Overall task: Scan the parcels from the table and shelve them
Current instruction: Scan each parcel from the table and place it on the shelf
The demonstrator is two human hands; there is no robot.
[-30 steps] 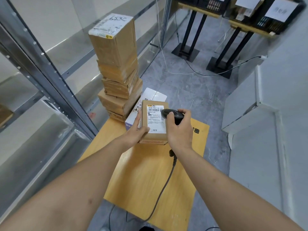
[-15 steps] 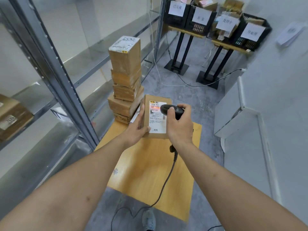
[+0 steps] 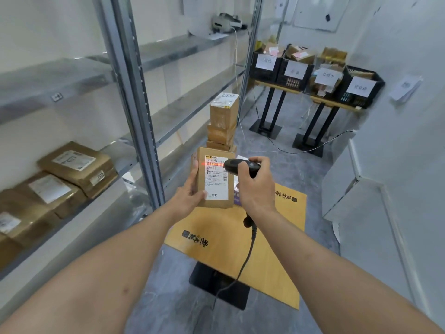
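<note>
The left hand (image 3: 186,198) has lifted a small cardboard parcel (image 3: 215,180) higher above the wooden table (image 3: 277,249), fingers wrapped around its side. The right hand (image 3: 255,186) grips a corded barcode scanner (image 3: 234,166); its red line now crosses the label, so scanning looks underway. The label print is unreadable, and the parcel hides the base of the stacked boxes (image 3: 222,121).

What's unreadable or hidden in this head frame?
- Small brown cardboard parcel in the left hand: label print too small to read; back hidden.
- Black corded handheld scanner: grip covered by the right hand.
- Stack of brown cardboard boxes on the wooden table: lower boxes hidden behind the held parcel.
- Brown parcels on the metal shelf: blurred, cut off by the left edge.
</note>
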